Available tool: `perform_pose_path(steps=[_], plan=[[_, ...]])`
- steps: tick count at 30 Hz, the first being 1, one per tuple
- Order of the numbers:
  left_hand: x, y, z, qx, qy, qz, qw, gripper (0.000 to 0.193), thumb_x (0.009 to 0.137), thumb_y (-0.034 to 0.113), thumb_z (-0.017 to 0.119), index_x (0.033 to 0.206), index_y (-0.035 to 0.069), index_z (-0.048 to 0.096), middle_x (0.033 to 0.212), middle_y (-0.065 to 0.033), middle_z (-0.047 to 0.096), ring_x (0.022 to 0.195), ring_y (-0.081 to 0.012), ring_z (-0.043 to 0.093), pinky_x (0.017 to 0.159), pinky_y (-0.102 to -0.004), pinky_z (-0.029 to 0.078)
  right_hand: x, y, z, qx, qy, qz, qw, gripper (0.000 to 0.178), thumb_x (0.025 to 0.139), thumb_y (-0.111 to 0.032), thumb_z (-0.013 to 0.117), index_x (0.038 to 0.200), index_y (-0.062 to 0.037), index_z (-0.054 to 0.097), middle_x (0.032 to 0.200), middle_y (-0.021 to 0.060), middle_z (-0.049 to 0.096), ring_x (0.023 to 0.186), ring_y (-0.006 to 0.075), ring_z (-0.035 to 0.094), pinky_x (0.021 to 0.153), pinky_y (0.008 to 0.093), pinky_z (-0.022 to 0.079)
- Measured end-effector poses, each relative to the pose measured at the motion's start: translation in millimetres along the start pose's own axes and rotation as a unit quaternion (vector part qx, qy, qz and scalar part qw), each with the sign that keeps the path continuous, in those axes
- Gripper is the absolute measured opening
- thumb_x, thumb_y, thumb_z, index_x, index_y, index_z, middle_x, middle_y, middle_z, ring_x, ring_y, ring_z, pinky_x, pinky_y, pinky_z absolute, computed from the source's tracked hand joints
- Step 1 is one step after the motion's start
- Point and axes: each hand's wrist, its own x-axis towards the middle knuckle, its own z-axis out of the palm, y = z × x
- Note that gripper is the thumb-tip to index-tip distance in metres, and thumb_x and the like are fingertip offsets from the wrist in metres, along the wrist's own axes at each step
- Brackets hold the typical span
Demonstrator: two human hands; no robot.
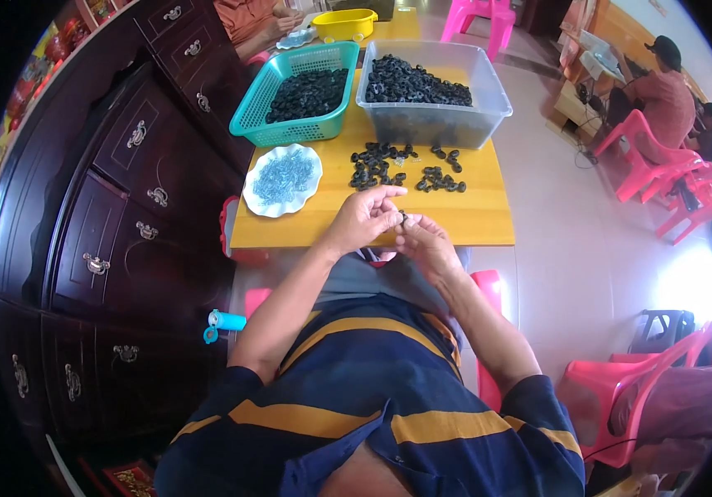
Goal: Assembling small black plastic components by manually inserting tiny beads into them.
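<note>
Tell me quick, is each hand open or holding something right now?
Left hand: partly curled, at the small dark piece; can't tell if it grips it.
Right hand: closed, seems to be pinching the small dark piece.

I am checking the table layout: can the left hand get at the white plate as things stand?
Probably yes: only bare tabletop separates the left hand from the white plate, though that hand is busy at a dark piece.

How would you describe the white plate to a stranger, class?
On the yellow table, find the green basket at the far left. The white plate sits on its near side. Unlike the basket and the clear bin, which hold black pieces, it has a wavy rim and holds bluish pieces.
</note>
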Motion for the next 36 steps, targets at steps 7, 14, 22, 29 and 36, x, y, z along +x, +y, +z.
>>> perform_pose_path(steps=[7, 14, 22, 29, 36], plan=[[-14.7, 20.0, 28.4, 0.356, 0.086, 0.161, 0.917, 0.056, 0.076, 0.012, 0.079, 0.129, 0.005, 0.062, 0.103, -0.0115, 0.068, 0.078, -0.0259, 0.069, 0.072, -0.0372, 0.057, 0.1, -6.8, -7.0, 0.031, 0.008, -0.014, 0.999, 0.010, 0.101, -0.019, 0.063, 0.106, -0.0100, 0.063, 0.098, 0.0032, 0.071, 0.086, 0.0127, 0.068, 0.080, 0.0283, 0.056], [-8.8, 11.0, 35.9, 0.419, 0.138, 0.218, 0.870, 0.039, 0.078, 0.010, 0.074, 0.116, 0.005, 0.067, 0.098, -0.0099, 0.069, 0.084, -0.0307, 0.070, 0.071, -0.0406, 0.057, 0.5, -4.7, -6.4, 0.040, -0.010, -0.009, 0.999, 0.009, 0.102, -0.017, 0.062, 0.106, -0.0097, 0.064, 0.102, 0.0034, 0.071, 0.092, 0.0136, 0.068, 0.086, 0.0300, 0.054], [-12.8, 15.0, 35.7, 0.382, 0.147, 0.218, 0.886, 0.031, 0.077, 0.010, 0.075, 0.108, 0.006, 0.072, 0.093, -0.0104, 0.070, 0.080, -0.0299, 0.070, 0.069, -0.0388, 0.057, -3.9, -8.4, -5.2, 0.045, -0.004, 0.006, 0.999, 0.009, 0.103, -0.017, 0.060, 0.103, -0.0093, 0.065, 0.097, 0.0024, 0.070, 0.091, 0.0139, 0.068, 0.087, 0.0303, 0.055], [-13.2, 13.7, 35.6, 0.362, 0.143, 0.221, 0.894, 0.028, 0.078, 0.009, 0.075, 0.105, 0.005, 0.073, 0.094, -0.0116, 0.072, 0.083, -0.0301, 0.071, 0.071, -0.0378, 0.057, -4.2, -9.1, -3.6, 0.043, -0.002, 0.002, 0.999, 0.012, 0.104, -0.018, 0.058, 0.104, -0.0084, 0.065, 0.097, 0.0031, 0.070, 0.090, 0.0132, 0.069, 0.086, 0.0296, 0.056], [-12.5, 10.2, 33.0, 0.354, 0.141, 0.221, 0.898, 0.029, 0.077, 0.009, 0.076, 0.106, 0.004, 0.072, 0.094, -0.0123, 0.072, 0.082, -0.0309, 0.071, 0.071, -0.0376, 0.057, -2.9, -8.6, -6.1, 0.040, 0.000, 0.005, 0.999, 0.014, 0.104, -0.018, 0.058, 0.106, -0.0064, 0.066, 0.098, 0.0040, 0.070, 0.091, 0.0136, 0.069, 0.085, 0.0288, 0.057]])
